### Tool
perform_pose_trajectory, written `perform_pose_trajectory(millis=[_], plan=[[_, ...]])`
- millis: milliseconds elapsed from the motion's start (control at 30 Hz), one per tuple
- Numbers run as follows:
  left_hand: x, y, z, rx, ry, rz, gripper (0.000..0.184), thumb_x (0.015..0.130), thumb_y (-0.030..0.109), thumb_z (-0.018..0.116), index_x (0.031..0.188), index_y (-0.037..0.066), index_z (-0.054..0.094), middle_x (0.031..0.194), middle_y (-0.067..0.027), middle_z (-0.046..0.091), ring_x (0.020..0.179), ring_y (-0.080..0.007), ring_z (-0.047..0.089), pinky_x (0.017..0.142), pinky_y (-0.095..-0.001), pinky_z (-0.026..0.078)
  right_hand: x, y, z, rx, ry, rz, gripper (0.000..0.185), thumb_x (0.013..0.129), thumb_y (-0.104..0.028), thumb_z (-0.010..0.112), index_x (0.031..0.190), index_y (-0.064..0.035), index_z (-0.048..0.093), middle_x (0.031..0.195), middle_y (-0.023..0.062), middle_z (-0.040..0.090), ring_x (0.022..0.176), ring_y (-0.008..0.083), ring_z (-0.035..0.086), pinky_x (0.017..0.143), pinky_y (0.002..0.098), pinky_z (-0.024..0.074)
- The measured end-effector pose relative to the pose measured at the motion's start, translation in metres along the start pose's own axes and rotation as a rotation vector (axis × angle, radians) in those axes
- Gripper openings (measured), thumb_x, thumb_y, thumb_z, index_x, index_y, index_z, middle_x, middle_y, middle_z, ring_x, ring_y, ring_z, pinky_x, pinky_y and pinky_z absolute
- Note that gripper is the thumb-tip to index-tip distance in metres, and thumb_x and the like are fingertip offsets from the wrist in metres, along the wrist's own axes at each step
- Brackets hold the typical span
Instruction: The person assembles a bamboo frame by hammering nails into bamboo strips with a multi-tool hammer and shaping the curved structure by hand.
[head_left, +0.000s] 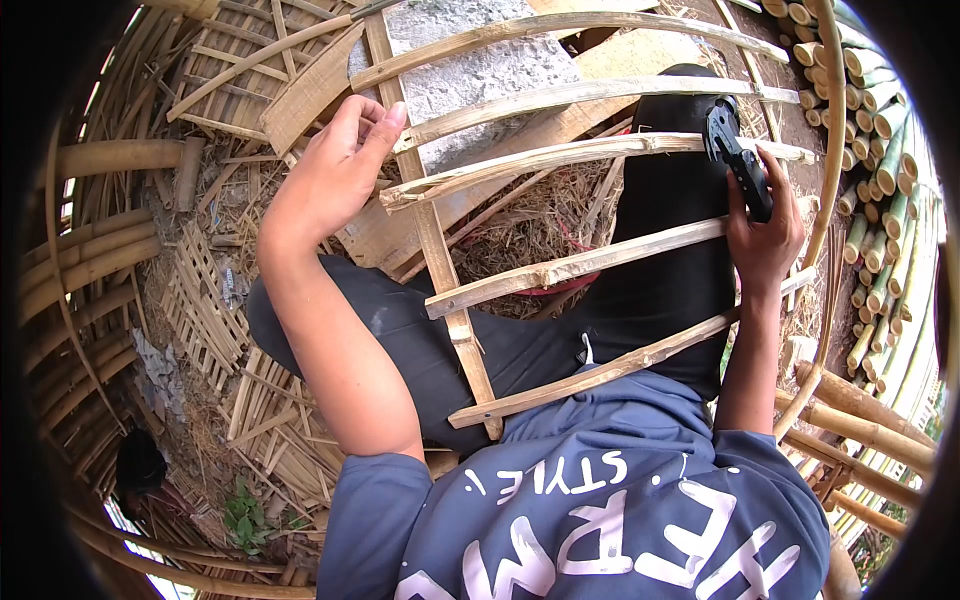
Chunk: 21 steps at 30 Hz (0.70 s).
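Observation:
A bamboo frame of several slats [575,268] nailed across a left rail [440,255] lies over my lap. My left hand [345,160] is beside the upper part of that rail, its fingers curled in and its thumb by the rail's edge. Whether a small piece is pinched there, I cannot make out. My right hand [765,225] is closed round the handle of a black hammer-like multi-tool [735,155]. The tool's head points up, over the slats' right part and my dark trousers.
A rough grey stone slab [470,65] and a wooden board [610,75] lie beneath the frame's far end. Woven bamboo pieces [205,295] cover the ground at left. Cut bamboo poles [880,200] are stacked at right. A curved bamboo pole [828,190] rises near my right arm.

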<state>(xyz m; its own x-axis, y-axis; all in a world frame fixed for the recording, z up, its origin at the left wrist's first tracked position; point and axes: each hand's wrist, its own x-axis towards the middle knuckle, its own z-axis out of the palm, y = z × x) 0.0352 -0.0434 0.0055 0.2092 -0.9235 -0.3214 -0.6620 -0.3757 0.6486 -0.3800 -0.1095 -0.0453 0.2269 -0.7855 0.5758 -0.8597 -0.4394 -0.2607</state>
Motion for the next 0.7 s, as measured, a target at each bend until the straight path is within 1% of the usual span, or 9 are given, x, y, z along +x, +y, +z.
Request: perform_pose_trajectory(millis=[33,133,233,333,433,533,633,700], plan=[[0.000,-0.002,0.001,-0.003,0.019,0.027,0.060,0.100,0.062,0.046,0.113,0.004,0.053,0.085,-0.0106,0.061,0.078,-0.0189,0.053,0.076,-0.0344,0.046,0.000,0.000,0.000,0.000,-0.003,0.003,0.045,0.083,-0.014,0.079,0.126,-0.0129,0.065,0.100,0.0104,0.072,0.082,0.0260,0.070,0.073,0.0354,0.0547],[0.000,-0.002,0.002,0.000,0.025,0.020,0.059,0.100,0.062,0.047,0.112,0.005,0.053,0.083,-0.0099,0.060,0.077,-0.0184,0.052,0.076,-0.0342,0.046,0.000,0.000,0.000,0.016,-0.003,0.006,0.045,0.083,-0.014,0.079,0.126,-0.0132,0.065,0.100,0.0106,0.072,0.082,0.0264,0.070,0.072,0.0356,0.0547],[0.001,-0.003,0.001,0.002,0.016,0.017,0.060,0.100,0.063,0.044,0.110,0.004,0.053,0.081,-0.0087,0.058,0.076,-0.0182,0.051,0.075,-0.0342,0.046,0.000,-0.001,0.000,0.008,-0.011,0.014,0.044,0.084,-0.014,0.079,0.126,-0.0132,0.065,0.100,0.0109,0.072,0.082,0.0268,0.071,0.072,0.0358,0.0547],[0.009,-0.008,-0.003,-0.042,-0.022,-0.163,0.066,0.102,0.062,0.042,0.130,0.003,0.052,0.121,-0.0100,0.061,0.105,-0.0211,0.060,0.093,-0.0361,0.047,0.001,-0.002,-0.001,-0.004,-0.008,0.008,0.044,0.083,-0.014,0.079,0.125,-0.0129,0.065,0.100,0.0113,0.072,0.082,0.0270,0.071,0.072,0.0359,0.0548],[0.013,-0.006,-0.002,-0.151,-0.015,-0.316,0.081,0.097,0.070,0.041,0.138,0.000,0.048,0.133,-0.0172,0.056,0.107,-0.0290,0.064,0.091,-0.0410,0.050,0.001,-0.002,-0.001,-0.017,-0.005,0.000,0.044,0.083,-0.014,0.079,0.125,-0.0127,0.065,0.100,0.0114,0.072,0.082,0.0271,0.071,0.072,0.0359,0.0549],[0.011,-0.001,-0.002,-0.269,-0.058,-0.323,0.085,0.095,0.072,0.045,0.139,0.000,0.046,0.135,-0.0215,0.053,0.105,-0.0307,0.065,0.089,-0.0405,0.052,0.002,-0.003,-0.001,-0.009,0.008,-0.017,0.044,0.083,-0.014,0.078,0.125,-0.0126,0.065,0.100,0.0115,0.072,0.084,0.0276,0.071,0.073,0.0359,0.0551],[0.002,0.007,0.000,-0.318,-0.012,-0.318,0.083,0.094,0.071,0.047,0.141,0.001,0.045,0.135,-0.0232,0.052,0.104,-0.0294,0.066,0.089,-0.0398,0.052,0.001,0.000,0.000,0.011,0.020,-0.013,0.044,0.083,-0.013,0.078,0.125,-0.0123,0.065,0.101,0.0116,0.072,0.086,0.0283,0.072,0.074,0.0360,0.0553],[-0.002,0.011,0.000,-0.322,0.012,-0.294,0.082,0.094,0.070,0.049,0.140,0.001,0.045,0.133,-0.0225,0.054,0.101,-0.0286,0.068,0.088,-0.0393,0.053,0.000,0.000,0.000,0.014,0.013,-0.005,0.044,0.083,-0.013,0.078,0.125,-0.0123,0.065,0.102,0.0118,0.072,0.087,0.0289,0.072,0.074,0.0362,0.0555]])
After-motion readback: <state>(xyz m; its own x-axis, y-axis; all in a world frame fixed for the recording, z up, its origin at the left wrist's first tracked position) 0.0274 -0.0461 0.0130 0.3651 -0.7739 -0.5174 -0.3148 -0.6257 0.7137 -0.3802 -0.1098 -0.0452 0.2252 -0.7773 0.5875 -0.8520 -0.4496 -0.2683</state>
